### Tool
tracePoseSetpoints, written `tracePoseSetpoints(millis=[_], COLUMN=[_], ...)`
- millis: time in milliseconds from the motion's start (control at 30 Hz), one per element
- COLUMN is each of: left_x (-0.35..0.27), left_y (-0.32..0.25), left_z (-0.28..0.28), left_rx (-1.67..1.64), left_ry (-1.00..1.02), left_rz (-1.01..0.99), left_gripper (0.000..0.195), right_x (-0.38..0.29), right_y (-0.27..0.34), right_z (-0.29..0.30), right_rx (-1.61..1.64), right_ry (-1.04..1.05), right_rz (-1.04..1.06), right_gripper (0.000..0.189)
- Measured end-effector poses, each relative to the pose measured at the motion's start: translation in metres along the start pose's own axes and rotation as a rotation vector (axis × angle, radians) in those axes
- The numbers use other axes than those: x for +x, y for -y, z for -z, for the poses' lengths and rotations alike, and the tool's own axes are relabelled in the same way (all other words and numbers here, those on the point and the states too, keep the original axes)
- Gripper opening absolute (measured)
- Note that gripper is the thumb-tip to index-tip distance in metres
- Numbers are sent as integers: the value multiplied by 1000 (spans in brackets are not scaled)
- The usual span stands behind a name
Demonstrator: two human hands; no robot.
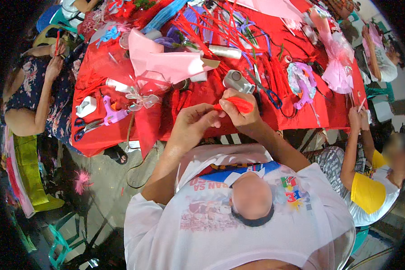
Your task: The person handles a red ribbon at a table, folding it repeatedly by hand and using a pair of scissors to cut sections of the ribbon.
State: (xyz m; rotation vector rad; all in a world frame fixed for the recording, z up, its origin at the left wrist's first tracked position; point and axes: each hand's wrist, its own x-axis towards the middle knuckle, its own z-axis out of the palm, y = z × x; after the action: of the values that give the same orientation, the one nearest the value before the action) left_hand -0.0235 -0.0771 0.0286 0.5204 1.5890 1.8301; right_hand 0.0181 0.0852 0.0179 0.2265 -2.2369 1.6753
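Note:
Over the near edge of a red-covered table [175, 130], my right hand [239, 109] grips a bundle of red pipe cleaners [240, 104], folded into a loop. My left hand [197, 125] pinches the narrow end of the bundle close beside it, thumb and fingers together. Just beyond my right hand stands a grey tape dispenser [238, 81]. Scissors with blue handles [268, 91] lie to its right. Several loose red pipe cleaners [276, 74] lie behind them.
A wrapped pink bouquet [165, 64] lies at left, near a purple glue gun [113, 111], scissors [87, 128] and a white dispenser [86, 106]. Another purple glue gun [303, 94] lies at right. Co-workers' hands are at the left [55, 60] and right [359, 118] table edges.

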Motion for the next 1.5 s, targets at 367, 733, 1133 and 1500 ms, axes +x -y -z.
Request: tracePoseSetpoints(millis=[367, 733, 1133, 1500], left_x=[5, 4, -1, 10], left_y=[18, 22, 24, 30], left_z=[-2, -17, -25, -4], left_rx=[-745, -435, -17, 1186], left_ry=[-20, -253, -399, -445], left_rz=[452, 46, -132, -1030], left_gripper=[24, 13, 11, 16], right_x=[0, 0, -1, -2], right_y=[11, 7, 8, -8], right_z=[7, 4, 9, 3], right_rx=[-33, -53, -307, -164], right_ry=[91, 131, 121, 10], right_rz=[72, -70, -209, -351], right_gripper=[14, 18, 21, 23])
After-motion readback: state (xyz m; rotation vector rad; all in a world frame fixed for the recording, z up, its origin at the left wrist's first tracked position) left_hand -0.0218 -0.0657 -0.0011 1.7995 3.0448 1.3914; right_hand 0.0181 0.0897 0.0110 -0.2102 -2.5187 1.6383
